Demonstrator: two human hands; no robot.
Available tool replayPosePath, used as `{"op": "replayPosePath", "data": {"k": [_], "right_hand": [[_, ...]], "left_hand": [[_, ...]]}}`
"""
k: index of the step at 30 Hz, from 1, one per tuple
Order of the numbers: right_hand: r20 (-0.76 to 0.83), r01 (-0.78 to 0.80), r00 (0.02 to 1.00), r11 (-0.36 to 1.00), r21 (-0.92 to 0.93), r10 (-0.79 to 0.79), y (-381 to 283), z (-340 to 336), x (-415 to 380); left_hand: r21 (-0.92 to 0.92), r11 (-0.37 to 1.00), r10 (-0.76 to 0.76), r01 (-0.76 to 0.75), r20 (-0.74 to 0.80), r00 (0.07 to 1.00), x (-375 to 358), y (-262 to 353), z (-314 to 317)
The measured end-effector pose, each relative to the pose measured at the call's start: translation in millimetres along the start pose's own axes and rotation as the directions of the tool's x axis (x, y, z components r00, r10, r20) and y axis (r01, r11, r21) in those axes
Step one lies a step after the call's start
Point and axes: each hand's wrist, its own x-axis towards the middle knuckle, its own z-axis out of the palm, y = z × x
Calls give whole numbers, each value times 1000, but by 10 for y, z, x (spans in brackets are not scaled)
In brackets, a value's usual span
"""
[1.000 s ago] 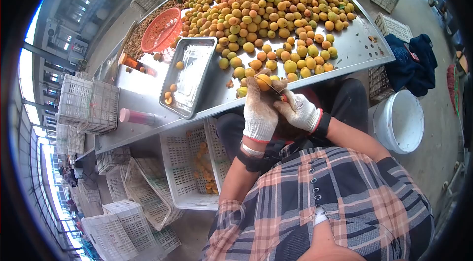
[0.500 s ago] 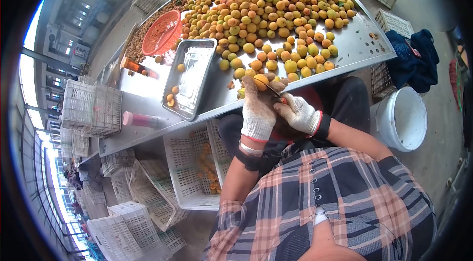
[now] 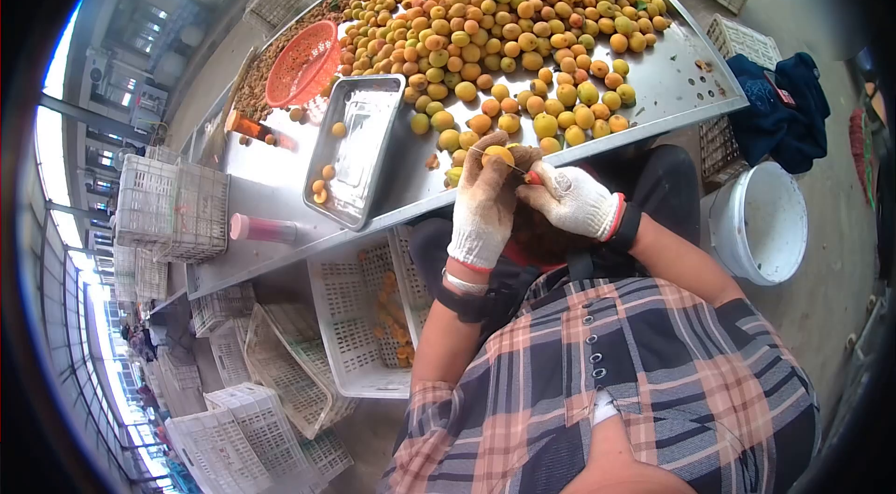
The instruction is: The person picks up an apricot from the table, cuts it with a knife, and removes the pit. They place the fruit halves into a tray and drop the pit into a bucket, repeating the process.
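Note:
My left hand, in a white glove with soiled fingers, is closed round a yellow-orange fruit at the table's front edge. My right hand, gloved too, grips a small knife by its red handle; the thin blade lies against the fruit. Beyond my hands a large heap of yellow, green and orange fruit covers much of the metal table. To the left a metal tray holds several small orange pieces.
A red basket and a pink-capped container stand on the table's left side. Below the table is a white crate with orange pieces inside. At the right are a white bucket and dark clothing on crates.
My left hand has shifted slightly left and down with the fruit. My right hand has turned a little, and the knife blade now lies across the fruit at a different angle.

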Motion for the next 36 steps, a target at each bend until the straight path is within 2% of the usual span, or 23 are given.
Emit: {"op": "replayPosePath", "data": {"k": [1, 6, 11, 13, 14, 16, 17, 19, 26, 28, 30, 33, 35, 36], "right_hand": [[-27, 69, 997, 994, -87, -71, 14, 4, -2], [-60, 66, 996, 992, -105, -73, -8, 63, -25], [-50, 29, 998, 995, -91, -33, 27, 102, -20], [15, 22, 1000, 980, 197, -25, 66, 121, -18], [14, 17, 1000, 981, 195, -21, 90, 142, -20], [67, -41, 998, 938, 345, 19, 108, 174, -7], [68, -42, 997, 938, 344, 20, 108, 171, -14], [202, -253, 963, 845, 471, 176, 56, 146, -32], [181, -224, 971, 872, 436, 158, 42, 157, -96], [29, -5, 1000, 961, 278, -3, 1, 149, -102], [19, 8, 1000, 967, 255, -14, -73, 105, -93], [30, 6, 999, 967, 255, -14, -62, 81, -99], [45, -11, 999, 962, 274, -2, -43, 103, -109], [39, -37, 999, 941, 337, 26, -54, 120, -112]], "left_hand": [[11, 1000, 1, -1, 2, 1000, -11, -9, -7], [-39, 999, 26, -26, -16, 1000, -39, -30, 2], [25, 1000, 17, -17, -32, 999, -53, -55, 1], [7, 1000, 4, -4, -29, 1000, -63, -52, -3], [-9, 1000, -7, 7, -26, 1000, -69, -53, -7], [-8, 1000, -11, 11, -10, 1000, -81, -48, -19], [-3, 1000, -13, 13, 5, 1000, -86, -41, -28], [-13, 999, -37, 37, 4, 999, -98, -24, -36], [32, 998, -55, 54, 50, 997, -134, 7, -7], [16, 999, -33, 32, 70, 997, -138, -26, -24], [-2, 1000, -6, 6, 91, 996, -141, -40, 7], [48, 999, 11, -13, 31, 999, -175, -34, 61], [199, 980, 8, -1, -38, 999, -194, -35, 35], [199, 980, 9, -2, -37, 999, -198, -21, 42]]}}
